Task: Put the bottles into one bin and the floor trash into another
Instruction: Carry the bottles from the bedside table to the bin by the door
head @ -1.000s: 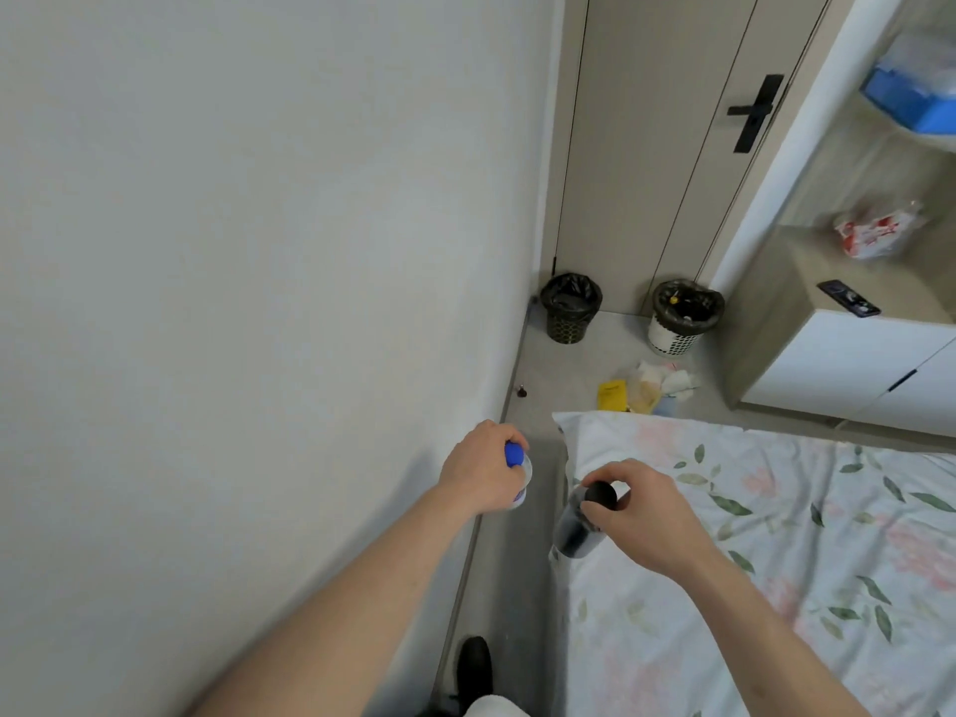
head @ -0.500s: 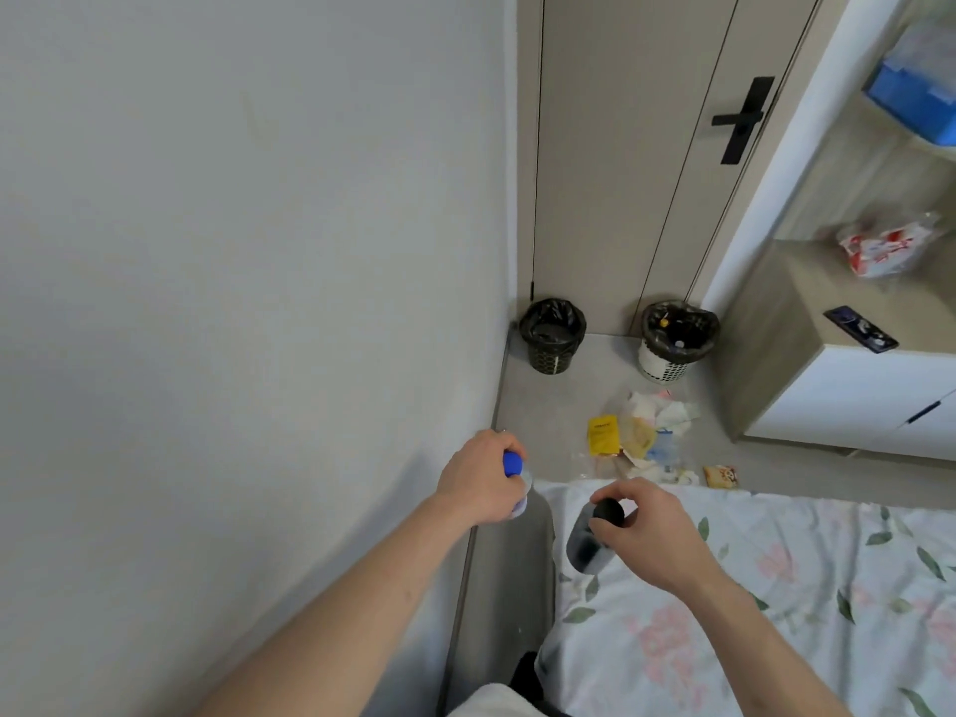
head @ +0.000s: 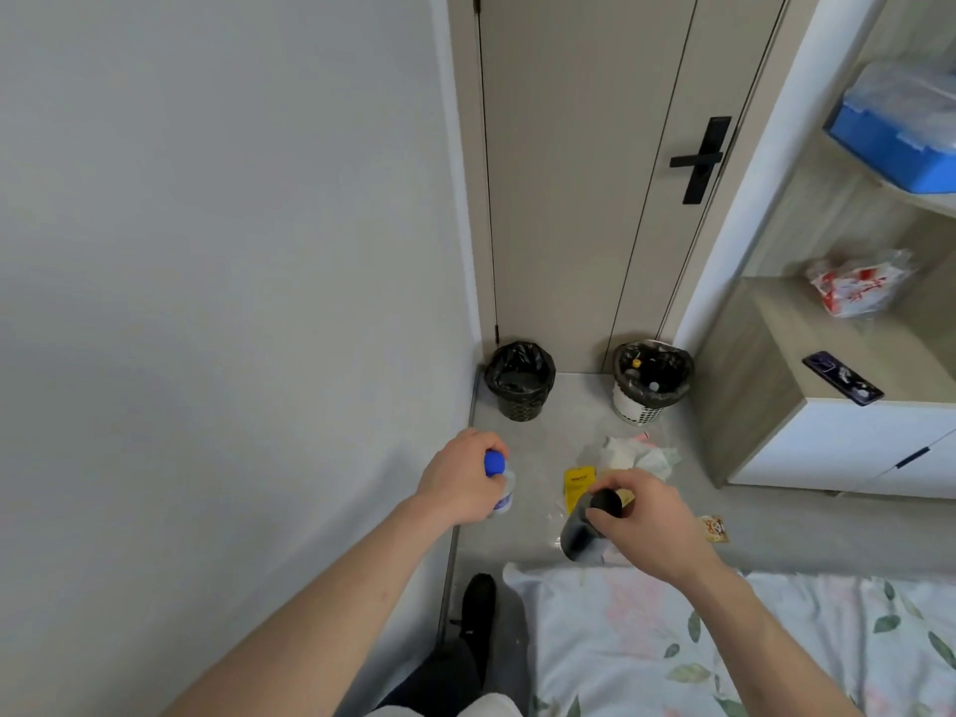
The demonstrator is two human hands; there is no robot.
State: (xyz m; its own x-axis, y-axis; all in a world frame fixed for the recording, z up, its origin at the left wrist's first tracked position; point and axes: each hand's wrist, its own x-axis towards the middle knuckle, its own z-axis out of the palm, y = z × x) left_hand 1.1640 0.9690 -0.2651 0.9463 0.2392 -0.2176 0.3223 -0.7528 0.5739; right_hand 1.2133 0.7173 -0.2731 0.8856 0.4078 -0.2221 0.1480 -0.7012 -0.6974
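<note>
Your left hand grips the blue-capped bottle, your right hand the dark bottle; drop both into the white bin, clear of the floor trash.

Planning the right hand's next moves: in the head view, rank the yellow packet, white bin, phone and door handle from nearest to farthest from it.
From the right hand:
1. Yellow packet, on the floor just beside it.
2. White bin, ahead by the door.
3. Phone, on the cabinet to the right.
4. Door handle, high on the door.
</note>
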